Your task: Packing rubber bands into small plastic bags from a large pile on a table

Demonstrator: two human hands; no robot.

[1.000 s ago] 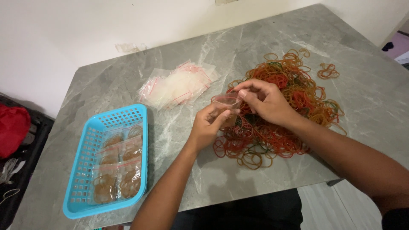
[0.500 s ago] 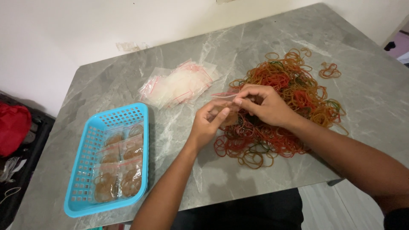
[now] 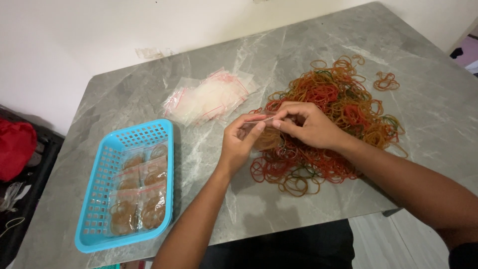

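Far left, off the desk (image 3: 308, 55): a red cloth item (image 3: 15, 147) on dark furniture. On the grey marbled desk, near its left front corner, a blue plastic basket (image 3: 107, 169) holds several small clear bags packed with rubber bands (image 3: 142, 194), lying flat in two rows. Behind the basket and to its right, a loose stack of empty clear zip bags (image 3: 209, 97) with red seal strips. Centre: left hand (image 3: 239, 142) and right hand (image 3: 311, 124) meet above the near edge of the band pile. Both grips are closed in a thumb-and-fingertip pinch on the top strip of one small zip bag (image 3: 261, 130), held between them just above the desk; bands visible inside it. Right: a large tangled pile of rubber bands (image 3: 343, 109), red, orange, green, touching the desk beneath and beyond the hands. A few stray bands (image 3: 386, 80) lie apart at far right.
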